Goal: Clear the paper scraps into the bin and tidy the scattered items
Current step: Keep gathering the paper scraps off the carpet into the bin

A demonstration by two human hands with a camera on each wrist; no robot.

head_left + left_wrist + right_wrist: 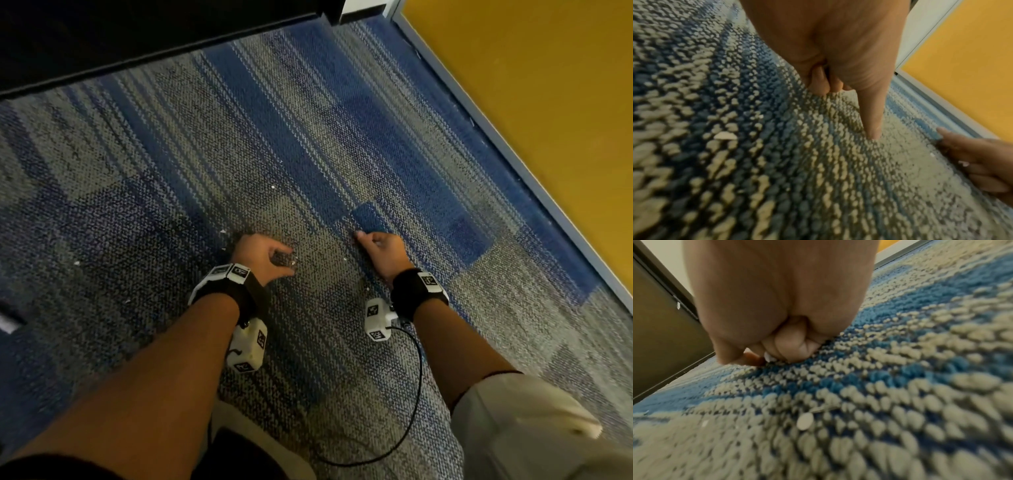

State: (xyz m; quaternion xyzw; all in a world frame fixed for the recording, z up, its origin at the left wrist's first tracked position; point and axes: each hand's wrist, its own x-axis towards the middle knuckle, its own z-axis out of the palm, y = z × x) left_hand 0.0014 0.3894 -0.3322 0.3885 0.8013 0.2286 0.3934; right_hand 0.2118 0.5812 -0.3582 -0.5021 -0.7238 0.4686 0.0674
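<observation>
Tiny white paper scraps lie scattered on the blue-grey carpet (308, 154), among them one (273, 187) ahead of the hands and one (76, 263) far left. My left hand (286, 258) is down on the carpet with its fingers curled and its thumb (873, 134) touching the pile. A scrap (293, 263) lies just off its fingertips and another scrap (725, 136) to its left. My right hand (368, 240) rests on the carpet with curled fingers and pinches a small white scrap (769, 357). A round scrap (805, 421) lies behind it. No bin is in view.
Dark furniture (137, 41) borders the carpet at the top left. A yellow wall (548, 120) with a grey skirting (513, 164) runs down the right. A black cable (416, 394) loops from the right wrist. My knee in pale shorts (513, 428) is at bottom right.
</observation>
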